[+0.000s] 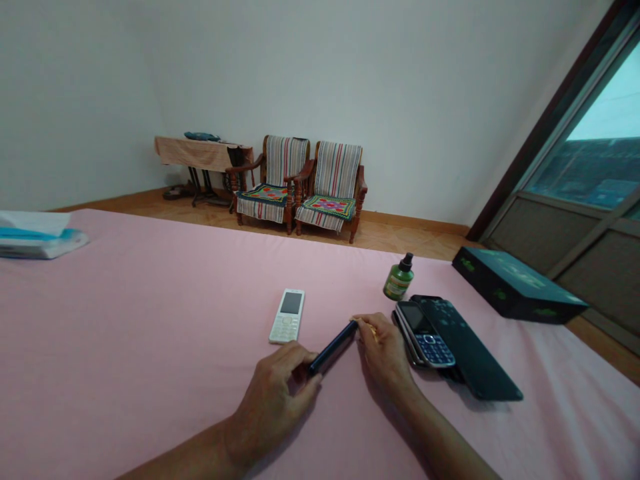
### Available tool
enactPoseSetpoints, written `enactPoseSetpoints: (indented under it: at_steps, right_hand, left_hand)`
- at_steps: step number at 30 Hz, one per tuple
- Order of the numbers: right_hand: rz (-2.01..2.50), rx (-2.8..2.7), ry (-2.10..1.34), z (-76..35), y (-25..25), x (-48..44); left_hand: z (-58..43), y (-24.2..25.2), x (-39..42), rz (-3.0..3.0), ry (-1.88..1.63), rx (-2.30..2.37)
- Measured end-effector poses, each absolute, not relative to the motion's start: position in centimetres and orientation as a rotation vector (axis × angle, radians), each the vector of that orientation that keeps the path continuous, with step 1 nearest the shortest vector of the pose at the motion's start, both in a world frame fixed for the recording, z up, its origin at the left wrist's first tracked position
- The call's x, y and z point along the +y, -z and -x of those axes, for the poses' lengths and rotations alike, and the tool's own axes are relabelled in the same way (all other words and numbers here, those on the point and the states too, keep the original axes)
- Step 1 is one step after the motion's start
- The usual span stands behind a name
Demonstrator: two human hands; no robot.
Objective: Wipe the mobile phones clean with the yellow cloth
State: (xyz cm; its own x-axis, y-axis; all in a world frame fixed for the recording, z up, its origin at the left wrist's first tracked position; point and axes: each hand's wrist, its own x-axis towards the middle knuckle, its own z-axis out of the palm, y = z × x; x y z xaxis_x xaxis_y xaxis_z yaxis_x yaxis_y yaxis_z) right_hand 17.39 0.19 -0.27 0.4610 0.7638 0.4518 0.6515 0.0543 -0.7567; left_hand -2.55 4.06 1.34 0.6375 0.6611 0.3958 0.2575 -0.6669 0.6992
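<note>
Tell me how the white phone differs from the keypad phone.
The white phone is pale all over; the keypad phone is dark with blue keys. The white phone lies alone on the pink sheet; the keypad phone overlaps a black smartphone. Both lie face up, with a small screen above the keys.

Slim dark phone [333, 348] was glossy and smooth. White plastic phone [287, 316] had a smooth, faintly shiny shell. Black phone [473, 353] was glossy, glass-like. Keypad phone [425, 335] had silvery metal-look trim. Green plastic bottle [399, 280] was shiny. Pink sheet [150, 320] was matt cloth. Wooden chairs [330, 187] looked varnished, with woven striped cloth covers. Wood floor [400, 240] had a satin sheen.
</note>
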Motion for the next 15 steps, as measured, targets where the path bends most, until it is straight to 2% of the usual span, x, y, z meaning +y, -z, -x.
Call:
enactPoseSetpoints:
  at_steps: [15]
  right_hand:
    - [1.75,-1.402,-0.162,-17.0,0.2,-1.0]
  left_hand:
    - [2.3,-1.6,4.6,-1.998,-0.827,0.847]
